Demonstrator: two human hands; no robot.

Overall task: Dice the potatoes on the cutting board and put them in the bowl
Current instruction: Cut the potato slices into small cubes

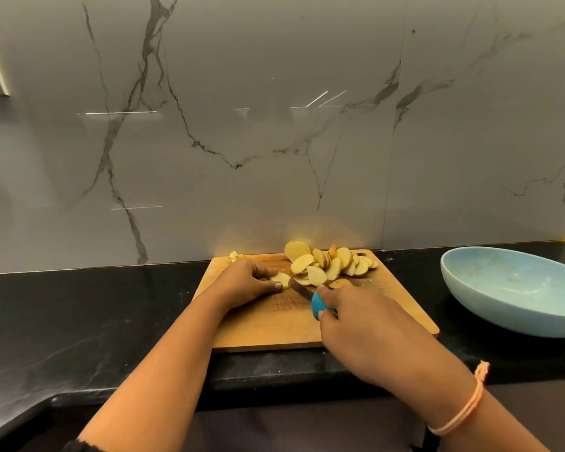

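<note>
A: hands status?

B: left hand (248, 278) is pinning one potato slice (282, 279) flat on the cutting board (307, 324), fingers curled over it, thumb tip against its near edge. right hand (359, 324) is gripping the knife (304, 293), fingers wrapped round the teal handle.

A: blade?

B: it's pointing up and left, with the tip sitting right at the slice the left hand is holding. can't tell if the edge is actually biting into it.

A: where's the rest of the potato?

B: pile of slices (331, 262) is lying along the board's far edge, overlapping, with skin showing on the rims, just beyond the knife. a few small bits (235, 255) are sitting at the far left corner, partly hidden behind the left hand.

A: bowl?

B: pale blue bowl (503, 298) is sitting on the black countertop (79, 321) to the right of the board, apart from it.

A: anything else in frame?

B: marble-pattern wall (274, 141) is running close behind the board. orange thread band (463, 409) is hanging round the right wrist.
</note>
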